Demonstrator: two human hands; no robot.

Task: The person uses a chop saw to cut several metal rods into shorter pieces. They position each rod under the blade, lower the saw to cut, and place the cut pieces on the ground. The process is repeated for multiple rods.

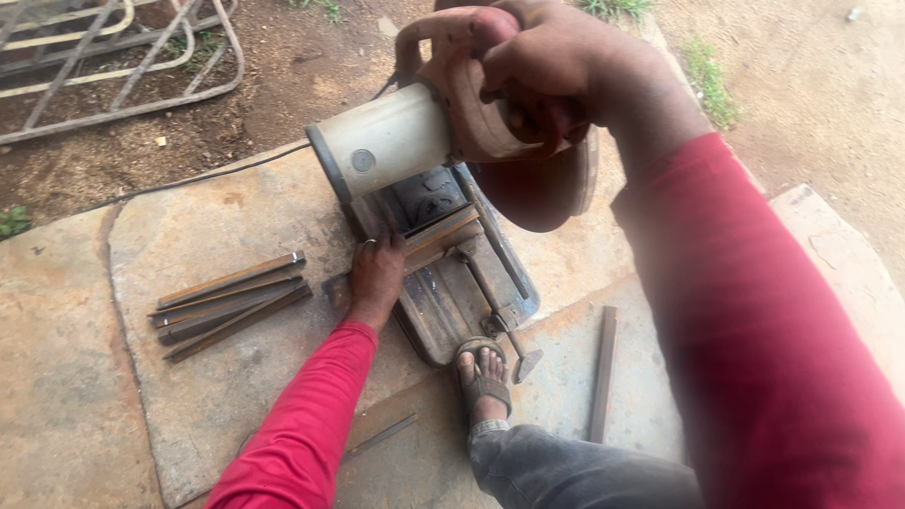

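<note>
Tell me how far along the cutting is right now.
Looks done: a pile of short metal strips lies left of the chop saw. In hand: the right hand grips the raised saw handle; the left hand steadies stock on the base. Apparently left: one bar lying at the right.

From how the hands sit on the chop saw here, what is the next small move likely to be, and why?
Probably lowering the saw head. The right hand grips the raised handle, the blade guard hangs above the metal bars lying in the vise, and the left hand presses their end against the saw base.
</note>
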